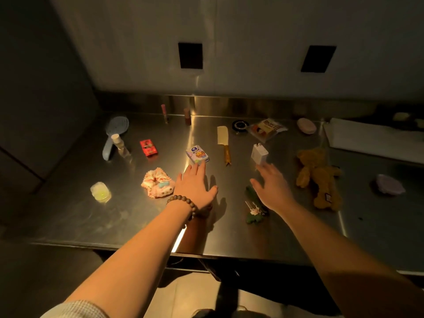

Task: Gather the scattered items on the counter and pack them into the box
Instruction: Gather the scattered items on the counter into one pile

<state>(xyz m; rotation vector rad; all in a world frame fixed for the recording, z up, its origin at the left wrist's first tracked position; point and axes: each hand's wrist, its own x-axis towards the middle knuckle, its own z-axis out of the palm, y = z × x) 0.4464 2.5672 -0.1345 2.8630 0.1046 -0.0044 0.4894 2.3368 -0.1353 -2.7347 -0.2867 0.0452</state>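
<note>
I have both hands out over the steel counter (128,216), neither holding anything. My left hand (195,187), fingers straight and spread, has its fingertips at the near edge of the small tissue pack (197,154); my right hand (273,184) is open and relaxed, just short of the white charger (259,153). The rest lies scattered: scrunchie (157,182) beside my left wrist, toy cleaver (223,143) between the two targets, teddy bear (319,177) off to the right. The white box (371,138) sits at the far right edge, I think. To do this well, I would close thumb and fingers across each item's short sides, lift clear of the cleaver, then carry both right together.
</note>
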